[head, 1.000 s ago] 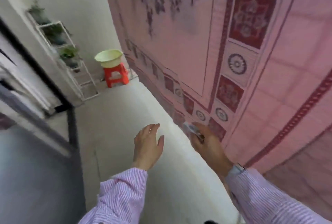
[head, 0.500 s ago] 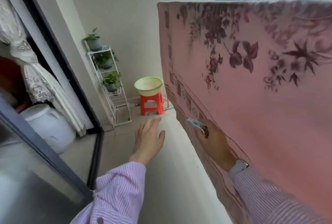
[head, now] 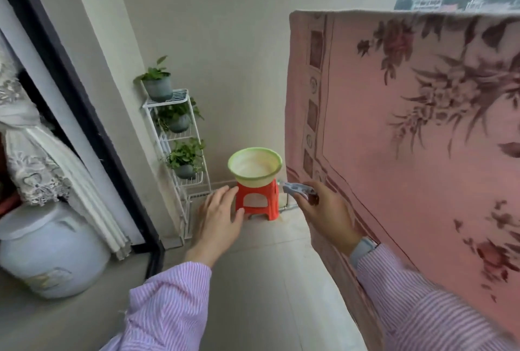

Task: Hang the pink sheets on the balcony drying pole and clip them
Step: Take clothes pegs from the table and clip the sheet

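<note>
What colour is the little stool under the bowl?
The stool is bright orange-red, seen clearly in the head view.

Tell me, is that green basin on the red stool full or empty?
Empty: the green basin sits upright on the red stool, and its pale inside shows bare, with no laundry or clips visible.

The pink sheet [head: 408, 153] is looking like matt printed cloth, the stool [head: 257, 201] and basin [head: 254, 166] glossy plastic, the rack [head: 180, 148] white wire, and the blurry clip [head: 297, 189] is probably plastic.
</note>
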